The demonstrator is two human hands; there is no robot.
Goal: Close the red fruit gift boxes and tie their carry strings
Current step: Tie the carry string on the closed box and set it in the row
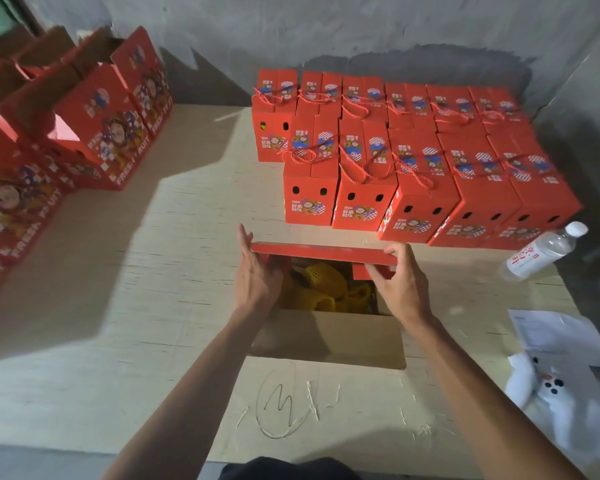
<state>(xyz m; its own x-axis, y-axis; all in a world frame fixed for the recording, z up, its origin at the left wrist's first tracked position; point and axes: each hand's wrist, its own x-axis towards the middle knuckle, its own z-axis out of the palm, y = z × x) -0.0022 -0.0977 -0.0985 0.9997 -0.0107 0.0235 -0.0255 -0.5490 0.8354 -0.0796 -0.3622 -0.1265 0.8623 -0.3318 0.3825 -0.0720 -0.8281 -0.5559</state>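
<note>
Both hands work on one open red gift box (326, 252) at the middle of the surface (174, 271). Left hand (255, 275) is flat and open, fingers straight, its palm pressed against the box's left end where the far flap starts. Right hand (400, 282) curls over the right end of that far red flap, thumb beneath and fingers on top, pinching it. The flap stands almost level, tipped over the box mouth. Under it lie yellow fruits in foam net sleeves (321, 284). The near flap (333, 337), showing its plain brown inside, folds out toward the person and lies between the two forearms.

Just beyond the box, a block of closed red boxes (420, 161) with tied red carry strings stands in two tight rows, their near faces close to the raised flap. To the right, a clear water bottle (544, 251) lies on its side near the surface's right edge, and papers (561, 341) and a white plush toy (534, 386) sit at the near right corner.

To the left, bare surface stretches wide. Far left, a row of open red boxes (94, 133) lines that edge, flaps up. A grey wall (326, 29) stands behind.
</note>
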